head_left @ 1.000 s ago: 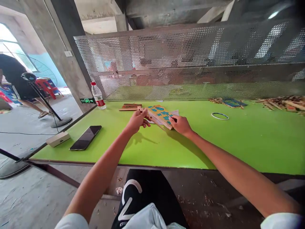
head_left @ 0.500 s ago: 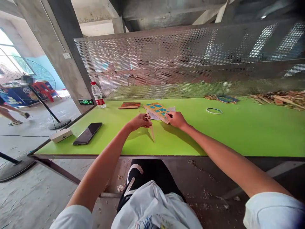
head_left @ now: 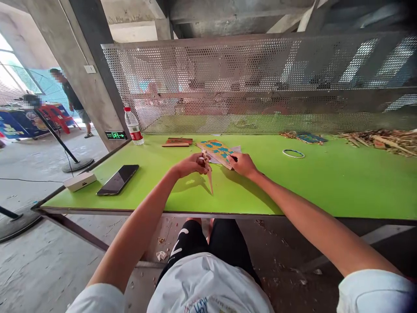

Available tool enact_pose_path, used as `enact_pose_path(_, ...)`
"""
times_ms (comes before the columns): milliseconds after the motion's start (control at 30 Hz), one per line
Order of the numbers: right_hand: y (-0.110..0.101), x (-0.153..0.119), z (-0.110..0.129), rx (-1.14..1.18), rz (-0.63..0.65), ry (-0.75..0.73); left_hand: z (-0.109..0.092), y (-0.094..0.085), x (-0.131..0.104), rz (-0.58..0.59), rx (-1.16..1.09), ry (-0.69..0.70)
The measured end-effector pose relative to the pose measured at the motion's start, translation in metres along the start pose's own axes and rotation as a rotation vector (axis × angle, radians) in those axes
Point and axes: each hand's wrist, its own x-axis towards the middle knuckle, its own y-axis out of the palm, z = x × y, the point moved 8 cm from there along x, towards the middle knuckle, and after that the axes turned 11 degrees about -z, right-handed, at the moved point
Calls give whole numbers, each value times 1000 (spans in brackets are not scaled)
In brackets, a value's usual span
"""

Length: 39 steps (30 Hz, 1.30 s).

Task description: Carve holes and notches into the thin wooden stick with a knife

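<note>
Left hand [head_left: 190, 166]: while the forearm reaches in over the table [head_left: 325, 187], the grip pinches a pale wooden strip [head_left: 209, 179], notched part among the fingers, narrow tip pointing down; whether the tip touches the tabletop cannot be told.
Right hand [head_left: 243, 165]: the grip is closed on the near right end of the patterned board [head_left: 213, 148]; the fingers' underside is hidden.
Board position: slanting away beyond the two hands, partly over a white sheet [head_left: 239, 149].
Strip's slender tip: it could snap if pressed hard against the tabletop, since it looks thin; a loose pinch might let the strip twist or drop.
Board's held end: a slack hold could let it slide, the sheet beneath perhaps slipping along with it.
Bottle [head_left: 134, 129]: upright at the far left, red cap on, clear walls; the liquid level cannot be made out. A knock could topple it, though both hands are well apart from it.
White box [head_left: 80, 181]: at the left edge near the phone [head_left: 117, 180]; its inside is not visible.
</note>
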Motion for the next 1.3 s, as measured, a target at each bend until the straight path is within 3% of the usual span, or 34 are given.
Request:
enact_pose_path(567, 4, 3, -10, 24, -20, 18, 10, 6, 9, -51, 116, 6)
enact_pose_path(1000, -5, -2, 8, 102, -68, 44, -12, 14, -2, -38, 17, 37)
enact_pose_path(1300, -1, -3, -4, 137, -93, 128, -26, 15, -5, -49, -83, 58)
